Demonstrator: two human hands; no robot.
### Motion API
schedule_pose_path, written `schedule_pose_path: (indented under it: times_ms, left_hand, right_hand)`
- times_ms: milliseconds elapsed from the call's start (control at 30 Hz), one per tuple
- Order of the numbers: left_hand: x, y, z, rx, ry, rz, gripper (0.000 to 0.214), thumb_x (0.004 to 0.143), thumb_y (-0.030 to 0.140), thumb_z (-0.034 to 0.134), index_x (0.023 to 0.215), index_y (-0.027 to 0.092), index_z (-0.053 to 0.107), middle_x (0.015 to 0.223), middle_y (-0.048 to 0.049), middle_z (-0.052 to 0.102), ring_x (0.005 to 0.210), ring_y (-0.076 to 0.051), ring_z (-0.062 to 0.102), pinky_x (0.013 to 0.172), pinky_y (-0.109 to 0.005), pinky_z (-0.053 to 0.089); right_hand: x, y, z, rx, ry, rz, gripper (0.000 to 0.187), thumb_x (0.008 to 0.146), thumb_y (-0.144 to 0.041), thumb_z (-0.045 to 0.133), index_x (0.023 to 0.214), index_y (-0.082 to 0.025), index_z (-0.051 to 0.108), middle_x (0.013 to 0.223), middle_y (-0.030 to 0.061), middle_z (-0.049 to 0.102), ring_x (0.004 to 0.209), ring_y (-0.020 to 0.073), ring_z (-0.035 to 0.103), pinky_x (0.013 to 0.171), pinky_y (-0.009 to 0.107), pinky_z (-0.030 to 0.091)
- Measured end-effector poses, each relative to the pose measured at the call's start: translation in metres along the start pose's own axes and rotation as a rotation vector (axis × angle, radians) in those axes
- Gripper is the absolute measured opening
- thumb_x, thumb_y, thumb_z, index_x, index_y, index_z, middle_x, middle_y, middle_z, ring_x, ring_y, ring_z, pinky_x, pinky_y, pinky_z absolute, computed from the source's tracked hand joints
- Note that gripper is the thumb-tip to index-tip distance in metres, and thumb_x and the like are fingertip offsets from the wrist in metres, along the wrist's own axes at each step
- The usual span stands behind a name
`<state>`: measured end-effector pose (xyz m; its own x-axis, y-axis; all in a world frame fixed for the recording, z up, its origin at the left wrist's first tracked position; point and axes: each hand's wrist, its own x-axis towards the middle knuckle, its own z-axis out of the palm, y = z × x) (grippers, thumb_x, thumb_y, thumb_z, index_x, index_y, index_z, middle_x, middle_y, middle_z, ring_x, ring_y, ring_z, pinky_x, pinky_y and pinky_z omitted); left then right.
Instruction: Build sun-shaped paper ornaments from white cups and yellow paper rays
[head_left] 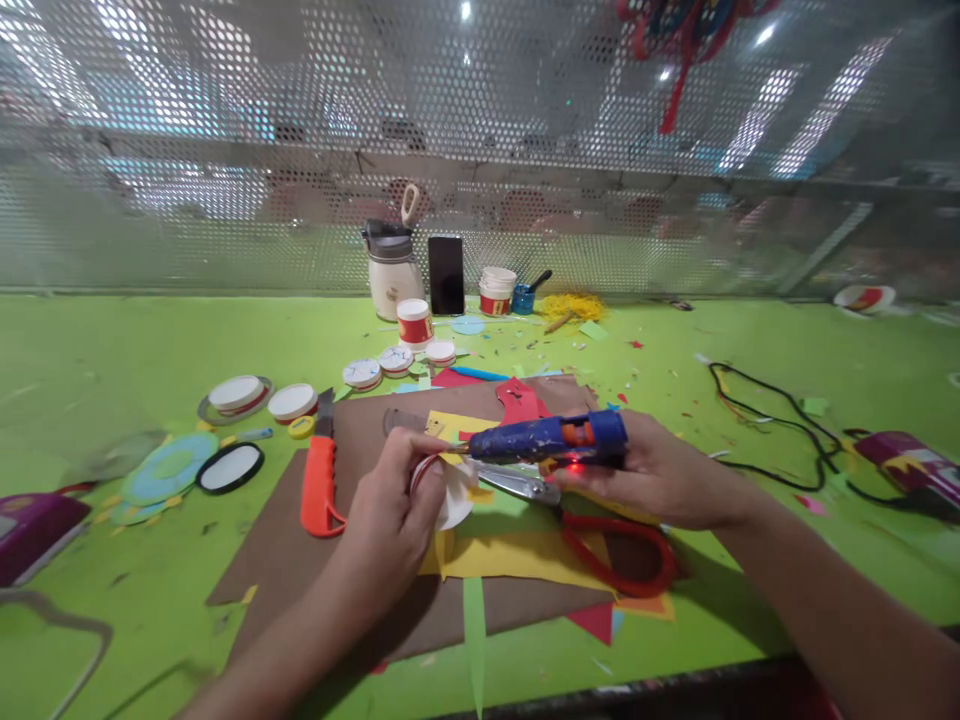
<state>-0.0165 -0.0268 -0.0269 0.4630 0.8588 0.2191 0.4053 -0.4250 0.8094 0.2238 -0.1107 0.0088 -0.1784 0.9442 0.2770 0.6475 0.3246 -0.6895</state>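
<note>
My right hand (660,470) is closed round a blue hot glue gun (525,438), whose red light glows and whose tip points left. Close to that tip, my left hand (401,495) pinches a small round white piece with a red rim, probably a paper cup lid (455,498); my fingers partly hide it. Under both hands lie scissors with red handles (652,560), their blades partly covered. Yellow paper (517,560) and a brown cardboard sheet (292,580) are beneath. An orange-handled knife (321,480) rests left of my left hand.
White lids (292,402), a black ring (230,467) and a blue paper flower (171,468) lie left. Behind stand a jug (394,275), a phone (446,275) and a red-and-white tub (415,325). A black cord (795,400) curls at right, near a purple device (904,462).
</note>
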Motion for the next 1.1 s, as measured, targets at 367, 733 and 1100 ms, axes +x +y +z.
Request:
schedule_pose_path:
  times_ms: [367,733,1100]
  left_hand:
    - [0.000,-0.003,0.001,-0.054,-0.025,-0.035,0.010,0.087,0.024,0.047,0.094,0.023,0.054,0.065,0.0040,0.051,0.053,-0.013,0.045,0.050,-0.024,0.033]
    - [0.001,-0.009,0.001,-0.039,-0.026,-0.048,0.010,0.086,0.026,0.046,0.093,0.023,0.053,0.064,0.0038,0.054,0.051,-0.014,0.048,0.047,-0.024,0.034]
    - [0.001,-0.008,0.003,-0.105,-0.037,-0.073,0.009,0.086,0.026,0.047,0.092,0.022,0.052,0.063,0.0043,0.053,0.051,-0.013,0.052,0.047,-0.023,0.037]
  right_hand:
    - [0.000,-0.009,0.002,0.083,-0.104,0.065,0.010,0.087,-0.029,0.058,0.086,-0.019,0.059,0.076,0.0020,0.061,0.065,0.0152,0.052,0.056,0.025,0.044]
    - [-0.004,-0.021,0.002,-0.073,-0.096,-0.071,0.020,0.088,-0.019,0.059,0.107,-0.023,0.058,0.093,-0.0015,0.066,0.079,0.0113,0.057,0.070,0.020,0.042]
    - [-0.008,-0.017,0.004,-0.103,-0.104,-0.072,0.037,0.083,-0.010,0.060,0.116,-0.026,0.054,0.095,-0.0019,0.066,0.078,0.0127,0.057,0.069,0.021,0.041]
